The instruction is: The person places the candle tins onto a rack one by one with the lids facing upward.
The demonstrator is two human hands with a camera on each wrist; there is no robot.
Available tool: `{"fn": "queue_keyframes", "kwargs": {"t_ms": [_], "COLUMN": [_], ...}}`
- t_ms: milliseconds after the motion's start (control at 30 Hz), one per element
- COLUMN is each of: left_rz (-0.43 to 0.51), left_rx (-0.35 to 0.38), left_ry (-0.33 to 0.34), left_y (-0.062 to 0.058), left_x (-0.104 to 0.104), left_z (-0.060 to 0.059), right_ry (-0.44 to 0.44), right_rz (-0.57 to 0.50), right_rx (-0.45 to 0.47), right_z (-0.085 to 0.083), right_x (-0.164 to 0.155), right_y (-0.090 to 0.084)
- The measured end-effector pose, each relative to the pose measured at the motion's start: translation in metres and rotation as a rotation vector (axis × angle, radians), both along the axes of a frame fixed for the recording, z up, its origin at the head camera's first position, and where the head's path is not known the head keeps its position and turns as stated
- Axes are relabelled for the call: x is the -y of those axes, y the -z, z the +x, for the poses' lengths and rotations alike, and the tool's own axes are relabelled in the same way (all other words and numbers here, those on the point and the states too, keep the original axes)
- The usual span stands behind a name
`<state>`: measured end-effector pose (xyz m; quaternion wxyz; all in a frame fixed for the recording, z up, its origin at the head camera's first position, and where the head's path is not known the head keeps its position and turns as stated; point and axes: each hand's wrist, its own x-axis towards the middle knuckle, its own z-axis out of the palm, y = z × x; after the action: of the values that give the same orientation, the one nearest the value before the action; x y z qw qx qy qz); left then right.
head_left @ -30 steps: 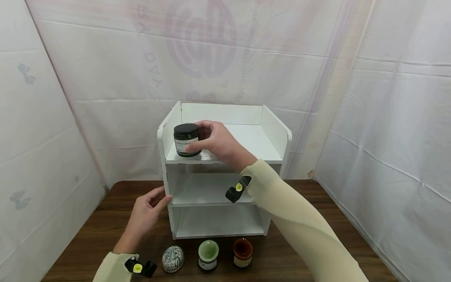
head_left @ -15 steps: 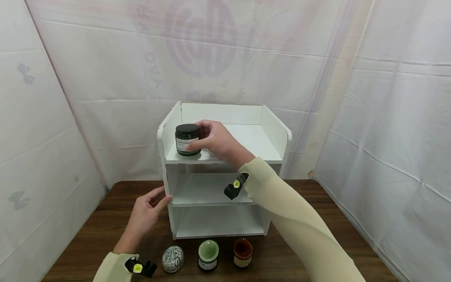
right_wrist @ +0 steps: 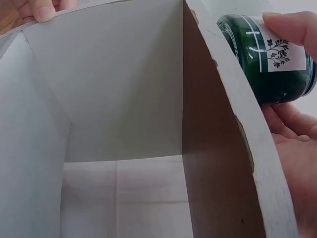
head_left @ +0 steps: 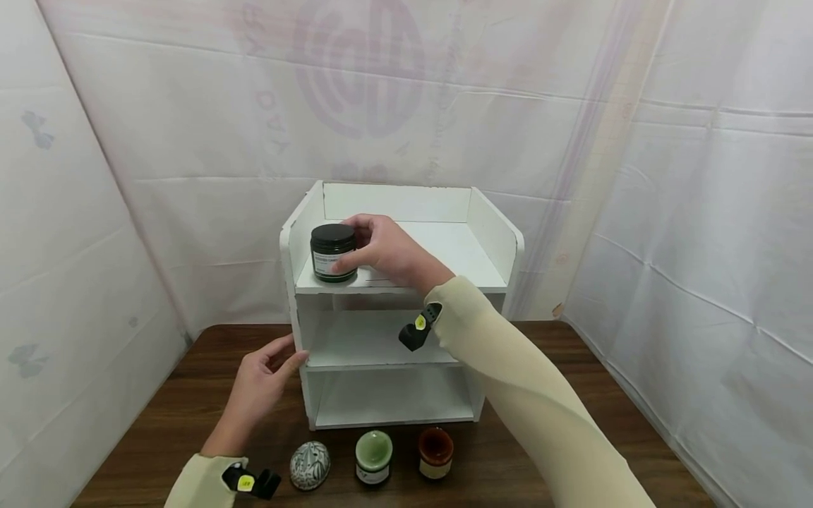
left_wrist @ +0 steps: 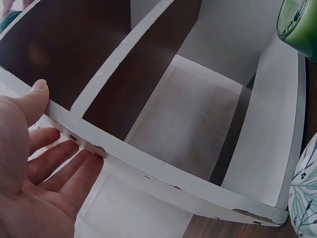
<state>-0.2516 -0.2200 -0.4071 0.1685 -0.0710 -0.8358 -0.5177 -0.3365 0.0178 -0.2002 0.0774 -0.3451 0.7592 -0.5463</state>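
- The right hand grasps the dark jar, which stands near the front left edge of the shelf's top tier; a nudge forward could tip it off.
- The left hand, fingers relaxed and straight, steadies the shelf's left wall; a slip could rock the unit.
- A falling jar could strike the pots below.

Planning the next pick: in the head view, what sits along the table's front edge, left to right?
Left wrist camera → patterned egg-shaped ornament → green jar → brown jar → right sleeve.
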Motion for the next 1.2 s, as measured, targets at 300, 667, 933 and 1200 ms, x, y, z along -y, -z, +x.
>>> {"fn": "queue_keyframes", "kwargs": {"t_ms": [300, 667, 933, 1200], "left_rz": [0.008, -0.004, -0.002, -0.003], "left_rx": [0.003, 0.006, 0.003, 0.005], "left_ry": [0.011, 0.003, 0.012, 0.01], "left_y": [0.0009, 0.0012, 0.001, 0.0005], "left_x": [-0.0001, 0.0005, -0.0011, -0.0025], "left_z": [0.0006, -0.0008, -0.0011, 0.0], "right_ry": [0.016, 0.013, 0.02, 0.009], "right_rz": [-0.002, 0.001, 0.031, 0.04], "right_rx": [-0.013, -0.007, -0.008, -0.017], "right_z": [-0.0019, -0.0027, -0.0032, -0.0025], "right_x": [0.001, 0.0026, 0.0041, 0.007], "right_y": [0.0019, 0.0009, 0.0008, 0.0005]}}
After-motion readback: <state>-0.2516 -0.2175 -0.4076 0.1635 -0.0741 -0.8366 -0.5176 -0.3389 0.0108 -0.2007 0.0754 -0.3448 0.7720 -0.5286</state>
